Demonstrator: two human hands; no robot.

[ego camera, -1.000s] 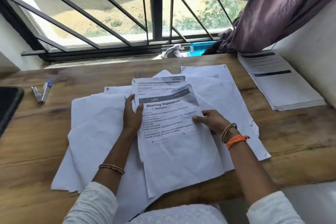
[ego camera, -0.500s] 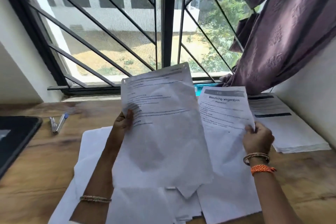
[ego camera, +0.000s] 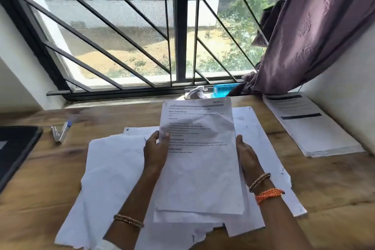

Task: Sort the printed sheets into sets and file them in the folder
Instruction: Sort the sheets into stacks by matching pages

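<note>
A small set of printed sheets is held upright-tilted over the wooden table, text side facing me. My left hand grips its left edge, thumb on the front. My right hand holds the right edge, its fingers hidden behind the paper. Beneath lie several loose blank-side sheets spread across the table. A neat stack of printed sheets rests at the right by the wall. No folder is visible.
A stapler lies at the left, with a dark tablet at the left edge. On the window sill are a crumpled cloth and a blue object. A purple curtain hangs at the right.
The two sheets held apart, one in each hand, have come together into one set held by both hands. The set now sits lower, nearer the table.
</note>
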